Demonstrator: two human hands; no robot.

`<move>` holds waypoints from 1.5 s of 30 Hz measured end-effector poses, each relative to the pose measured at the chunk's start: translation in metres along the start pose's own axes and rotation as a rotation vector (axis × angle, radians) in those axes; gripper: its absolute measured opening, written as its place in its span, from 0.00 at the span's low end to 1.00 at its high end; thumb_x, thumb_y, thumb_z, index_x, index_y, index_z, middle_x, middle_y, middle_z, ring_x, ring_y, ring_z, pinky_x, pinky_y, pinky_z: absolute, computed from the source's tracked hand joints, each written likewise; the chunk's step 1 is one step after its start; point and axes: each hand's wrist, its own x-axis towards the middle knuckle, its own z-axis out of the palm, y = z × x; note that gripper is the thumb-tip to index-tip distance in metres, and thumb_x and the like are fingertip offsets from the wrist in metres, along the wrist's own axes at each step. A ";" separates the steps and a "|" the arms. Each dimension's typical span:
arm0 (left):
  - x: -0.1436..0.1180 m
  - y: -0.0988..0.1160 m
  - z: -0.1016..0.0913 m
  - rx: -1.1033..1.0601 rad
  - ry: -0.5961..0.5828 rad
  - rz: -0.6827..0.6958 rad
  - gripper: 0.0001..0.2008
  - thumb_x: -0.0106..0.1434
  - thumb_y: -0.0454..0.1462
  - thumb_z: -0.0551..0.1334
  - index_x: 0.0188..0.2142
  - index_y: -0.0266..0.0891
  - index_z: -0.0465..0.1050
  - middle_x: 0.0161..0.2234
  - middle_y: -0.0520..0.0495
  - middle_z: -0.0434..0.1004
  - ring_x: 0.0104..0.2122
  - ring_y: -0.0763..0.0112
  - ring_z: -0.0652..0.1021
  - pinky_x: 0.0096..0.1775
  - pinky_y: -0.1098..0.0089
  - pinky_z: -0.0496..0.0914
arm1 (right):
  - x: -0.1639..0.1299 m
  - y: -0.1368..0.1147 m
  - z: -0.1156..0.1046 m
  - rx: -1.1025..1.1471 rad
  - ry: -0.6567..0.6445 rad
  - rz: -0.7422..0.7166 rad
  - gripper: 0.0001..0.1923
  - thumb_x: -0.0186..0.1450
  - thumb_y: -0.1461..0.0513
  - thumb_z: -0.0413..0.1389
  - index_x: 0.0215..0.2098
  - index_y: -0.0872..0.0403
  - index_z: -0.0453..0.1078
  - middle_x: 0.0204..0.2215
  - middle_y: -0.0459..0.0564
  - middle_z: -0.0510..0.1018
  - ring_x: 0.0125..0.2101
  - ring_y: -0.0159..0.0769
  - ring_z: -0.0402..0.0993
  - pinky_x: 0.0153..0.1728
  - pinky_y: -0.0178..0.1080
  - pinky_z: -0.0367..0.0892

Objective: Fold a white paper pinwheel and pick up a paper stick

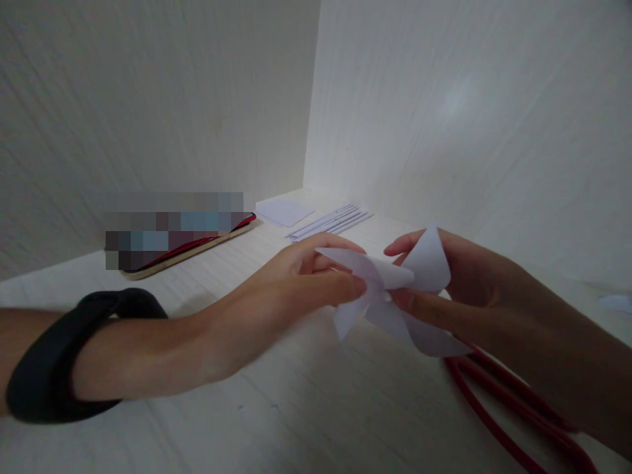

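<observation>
Between my two hands, above the table, is a white paper pinwheel-like shape (397, 276) with curled, pointed flaps. My left hand (316, 276) comes in from the left, a black band (44, 375) on its wrist, and pinches the paper's left side between thumb and fingers. From the right, my right hand (459, 283) pinches the paper near its middle, thumb in front. One flap stands up over the right fingers and hides part of them. Red scissor-like handles (518, 408) lie on the table under my right forearm; their other end is hidden.
At the back lie several thin rolled paper sticks (330, 222) and a flat white paper sheet (284, 212). A partly blurred-out, red-and-black edged object (192, 250) rests by the left wall. A paper scrap (615, 303) is at the far right. Pale walls (444, 99) meet in a corner behind.
</observation>
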 end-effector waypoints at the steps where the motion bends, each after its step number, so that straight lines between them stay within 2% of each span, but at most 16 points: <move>1: 0.000 0.001 0.000 -0.011 0.026 0.016 0.11 0.57 0.40 0.67 0.39 0.39 0.75 0.39 0.48 0.78 0.40 0.64 0.77 0.40 0.68 0.70 | -0.001 0.000 -0.002 -0.013 -0.020 0.021 0.06 0.59 0.58 0.61 0.35 0.48 0.72 0.31 0.46 0.81 0.29 0.38 0.78 0.26 0.37 0.71; 4: -0.001 0.002 0.001 -0.024 0.070 0.066 0.09 0.60 0.40 0.64 0.38 0.38 0.74 0.44 0.45 0.77 0.47 0.59 0.75 0.45 0.65 0.70 | -0.001 0.002 -0.008 -0.042 -0.061 0.051 0.05 0.61 0.58 0.60 0.36 0.48 0.73 0.30 0.46 0.80 0.28 0.37 0.77 0.23 0.35 0.70; 6: 0.000 0.002 0.001 0.006 0.059 0.081 0.09 0.61 0.41 0.63 0.37 0.38 0.74 0.44 0.45 0.76 0.48 0.59 0.74 0.46 0.64 0.70 | 0.000 0.003 -0.009 -0.048 -0.060 0.023 0.06 0.60 0.59 0.61 0.37 0.49 0.74 0.30 0.45 0.80 0.28 0.35 0.76 0.22 0.33 0.69; 10: 0.003 0.002 0.002 0.121 -0.011 -0.013 0.12 0.59 0.45 0.65 0.35 0.37 0.74 0.40 0.45 0.77 0.41 0.62 0.75 0.41 0.65 0.70 | 0.002 0.002 -0.008 -0.042 -0.067 -0.018 0.07 0.58 0.61 0.63 0.36 0.50 0.74 0.31 0.45 0.81 0.29 0.34 0.77 0.25 0.32 0.70; 13: 0.002 0.000 0.000 0.128 -0.072 -0.063 0.13 0.57 0.43 0.68 0.36 0.37 0.73 0.36 0.47 0.77 0.37 0.67 0.75 0.39 0.67 0.68 | 0.002 -0.001 -0.006 0.013 -0.074 -0.002 0.07 0.59 0.61 0.62 0.37 0.50 0.73 0.32 0.46 0.82 0.31 0.36 0.79 0.26 0.33 0.72; 17: -0.001 -0.005 -0.002 0.097 -0.110 -0.070 0.12 0.58 0.39 0.67 0.41 0.38 0.71 0.36 0.47 0.78 0.37 0.66 0.76 0.41 0.66 0.68 | 0.002 -0.004 -0.006 0.007 -0.031 0.018 0.09 0.58 0.63 0.62 0.38 0.49 0.72 0.32 0.45 0.83 0.30 0.33 0.79 0.26 0.32 0.72; 21: -0.002 -0.007 -0.003 0.093 -0.127 -0.077 0.10 0.59 0.34 0.65 0.42 0.38 0.72 0.33 0.49 0.79 0.34 0.69 0.77 0.40 0.68 0.68 | 0.003 -0.003 -0.010 -0.040 0.068 -0.031 0.09 0.55 0.61 0.64 0.35 0.49 0.73 0.25 0.42 0.79 0.26 0.33 0.77 0.23 0.33 0.71; 28: 0.000 -0.008 -0.001 0.030 -0.193 -0.096 0.09 0.57 0.32 0.66 0.40 0.39 0.75 0.33 0.51 0.80 0.32 0.72 0.77 0.38 0.70 0.68 | 0.005 0.002 -0.012 -0.016 0.086 -0.036 0.11 0.55 0.61 0.64 0.37 0.48 0.73 0.27 0.43 0.79 0.27 0.33 0.76 0.23 0.33 0.70; 32: 0.000 -0.006 0.002 0.065 -0.222 -0.111 0.08 0.59 0.39 0.67 0.38 0.39 0.75 0.35 0.49 0.79 0.35 0.69 0.77 0.37 0.70 0.69 | 0.004 0.004 -0.011 -0.019 0.054 -0.051 0.11 0.56 0.61 0.63 0.38 0.48 0.72 0.27 0.41 0.78 0.26 0.30 0.74 0.23 0.31 0.68; 34: 0.000 -0.005 0.003 0.075 -0.223 -0.116 0.11 0.61 0.44 0.64 0.35 0.38 0.75 0.35 0.48 0.78 0.36 0.67 0.77 0.37 0.70 0.69 | 0.000 0.005 -0.010 -0.029 0.003 -0.066 0.10 0.57 0.62 0.63 0.38 0.48 0.72 0.27 0.41 0.77 0.26 0.29 0.73 0.22 0.30 0.68; 36: -0.001 -0.006 0.004 0.054 -0.240 -0.121 0.12 0.63 0.45 0.62 0.33 0.38 0.76 0.34 0.48 0.77 0.36 0.68 0.76 0.37 0.71 0.70 | -0.005 0.006 -0.009 -0.052 -0.036 -0.078 0.09 0.57 0.62 0.62 0.37 0.49 0.72 0.26 0.40 0.77 0.25 0.28 0.73 0.21 0.29 0.67; 42: -0.003 -0.009 0.002 -0.055 -0.299 -0.163 0.08 0.65 0.41 0.62 0.35 0.42 0.79 0.34 0.51 0.77 0.34 0.74 0.75 0.36 0.77 0.71 | -0.008 0.005 -0.011 -0.134 -0.031 -0.095 0.13 0.63 0.52 0.59 0.41 0.49 0.72 0.33 0.45 0.80 0.30 0.32 0.75 0.27 0.33 0.70; 45: -0.004 -0.009 0.001 -0.086 -0.276 -0.167 0.08 0.63 0.42 0.64 0.36 0.42 0.79 0.34 0.51 0.78 0.33 0.74 0.75 0.34 0.77 0.71 | -0.002 0.003 -0.014 -0.199 0.027 -0.135 0.14 0.66 0.49 0.55 0.38 0.50 0.74 0.35 0.47 0.80 0.30 0.32 0.73 0.30 0.35 0.69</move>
